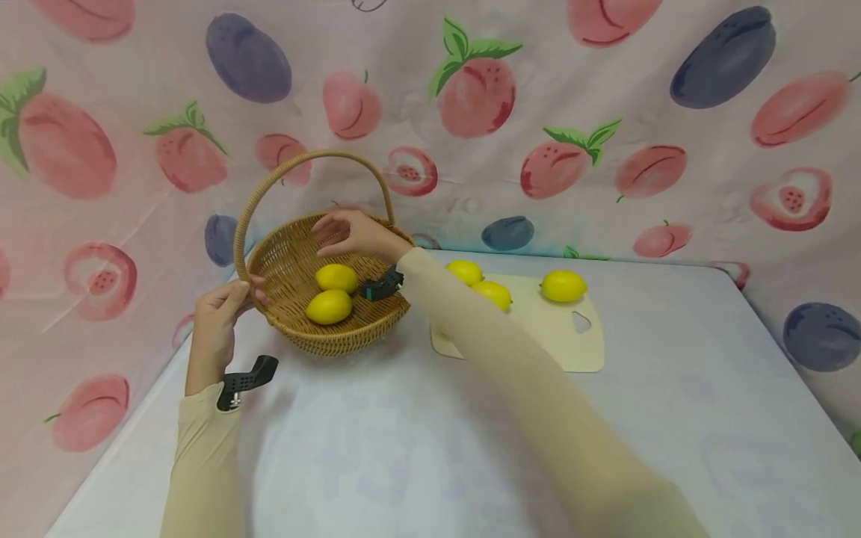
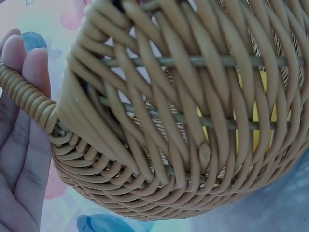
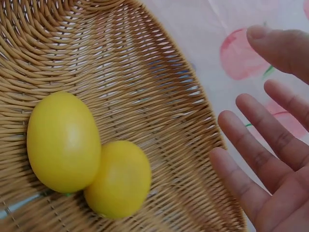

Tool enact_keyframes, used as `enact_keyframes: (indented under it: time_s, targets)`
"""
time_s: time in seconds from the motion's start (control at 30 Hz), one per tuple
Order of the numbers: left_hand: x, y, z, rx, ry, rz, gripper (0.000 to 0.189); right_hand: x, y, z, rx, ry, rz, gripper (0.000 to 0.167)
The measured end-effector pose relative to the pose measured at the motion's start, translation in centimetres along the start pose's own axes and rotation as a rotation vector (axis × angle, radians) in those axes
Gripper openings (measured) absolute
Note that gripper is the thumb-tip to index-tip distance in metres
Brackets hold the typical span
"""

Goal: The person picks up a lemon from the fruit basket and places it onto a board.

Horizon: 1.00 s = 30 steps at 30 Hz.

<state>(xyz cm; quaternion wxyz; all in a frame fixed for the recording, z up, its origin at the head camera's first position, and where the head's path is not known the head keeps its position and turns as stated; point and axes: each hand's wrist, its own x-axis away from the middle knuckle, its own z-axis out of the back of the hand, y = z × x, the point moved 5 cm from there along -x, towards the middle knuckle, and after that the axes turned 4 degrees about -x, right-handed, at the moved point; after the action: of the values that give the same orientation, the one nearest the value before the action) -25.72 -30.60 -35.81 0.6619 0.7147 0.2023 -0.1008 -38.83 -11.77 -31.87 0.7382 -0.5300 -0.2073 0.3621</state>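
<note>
A brown wicker basket (image 1: 323, 340) with a tall arched handle (image 1: 316, 155) stands at the left of the table. My left hand (image 1: 218, 314) grips the handle's left base; in the left wrist view, the fingers (image 2: 36, 72) pass behind the wrapped handle (image 2: 26, 96). Two lemons, one nearer me (image 1: 329, 307) and one behind it (image 1: 337, 279), lie side by side inside the basket. Over the basket's far side, my right hand (image 1: 356, 232) holds nothing. Its fingers are spread apart in the right wrist view, beside the woven rim (image 3: 205, 101).
Right of the basket lies a cream cutting board (image 1: 558, 347) with a handle hole. Two lemons (image 1: 493, 294) sit close together on its left part, partly behind my right sleeve (image 1: 498, 359). Another lemon (image 1: 563, 286) rests at its far right. A fruit-print cloth (image 1: 471, 202) hangs behind the table.
</note>
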Motion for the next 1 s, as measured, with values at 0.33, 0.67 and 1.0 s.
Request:
enact_keyframes:
  time_s: [0.33,0.67,1.0]
  targets:
    - [0.1,0.3,-0.4,-0.053,-0.051,-0.006,0.023,-0.2,2.4,-2.0,-0.005,-0.029,-0.081,0.046]
    - [0.2,0.5,-0.6,-0.071,-0.064,-0.017,0.023,0.0,3.3,-3.3,0.087,-0.132,-0.144,0.048]
    - [0.0,0.5,-0.8,-0.086,-0.081,-0.024,0.028,0.2,4.5,-3.8,0.218,-0.227,-0.238,0.054]
